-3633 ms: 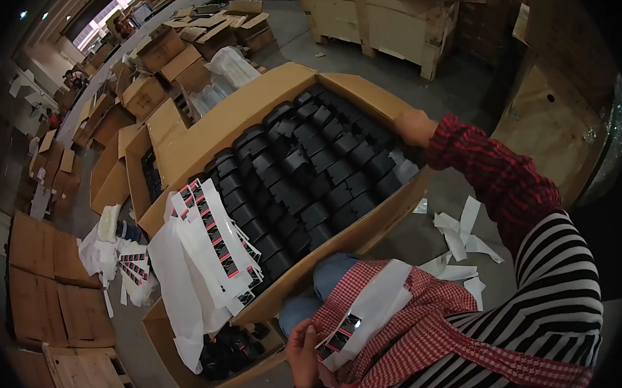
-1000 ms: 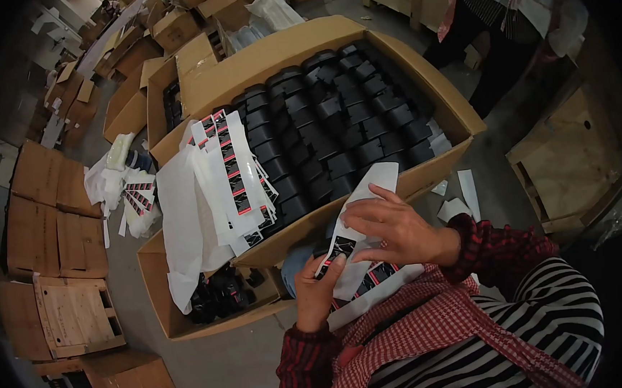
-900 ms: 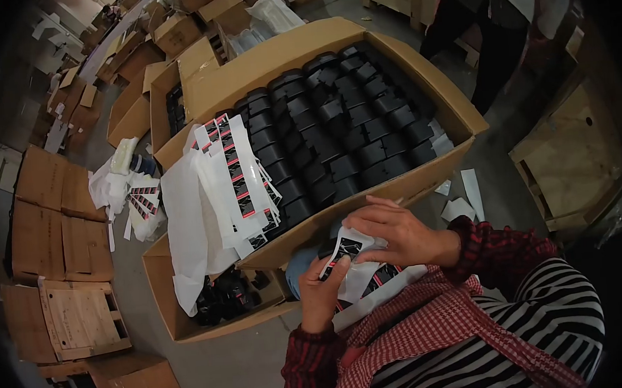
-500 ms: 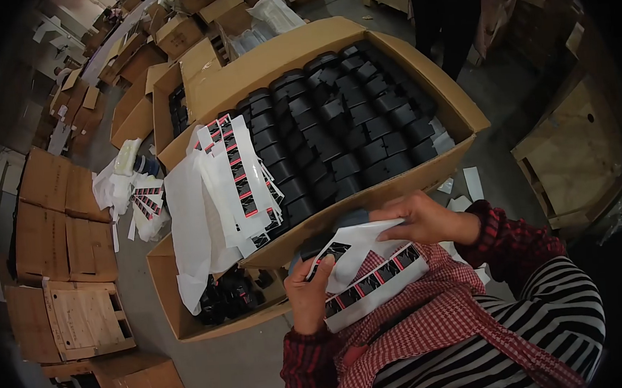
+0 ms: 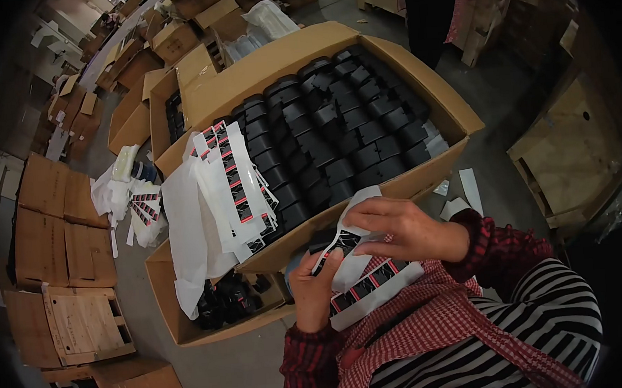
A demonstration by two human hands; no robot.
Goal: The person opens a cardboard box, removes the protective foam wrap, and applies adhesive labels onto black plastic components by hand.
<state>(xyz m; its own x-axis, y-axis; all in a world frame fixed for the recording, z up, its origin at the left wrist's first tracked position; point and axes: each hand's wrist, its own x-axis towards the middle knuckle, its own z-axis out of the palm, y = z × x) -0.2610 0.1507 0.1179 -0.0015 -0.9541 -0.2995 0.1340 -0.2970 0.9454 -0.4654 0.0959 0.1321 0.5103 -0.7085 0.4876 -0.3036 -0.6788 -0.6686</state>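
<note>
My left hand (image 5: 313,286) is closed, its thumb pressing the black-and-red printed end of a label strip (image 5: 347,240). A dark edge shows behind that end, but I cannot tell what it is. My right hand (image 5: 409,229) pinches the strip's white paper, which curls up between both hands. Below them, another label strip (image 5: 375,282) with black-and-red pictures lies across the checked apron (image 5: 434,297). Just beyond my hands is a large carton (image 5: 425,171) packed with rows of black plastic parts (image 5: 321,132).
More label sheets (image 5: 234,178) lie on the carton's left side. A lower carton (image 5: 167,305) holds dark parts. Stacked cartons (image 5: 57,219) stand at left, a wooden crate (image 5: 574,147) at right. Another person (image 5: 432,12) stands beyond the large carton. Paper scraps (image 5: 471,191) litter the floor.
My right hand has moved left, closer to my left hand, and the white paper now curls upward instead of stretching flat between them. My left hand stays on the strip's end.
</note>
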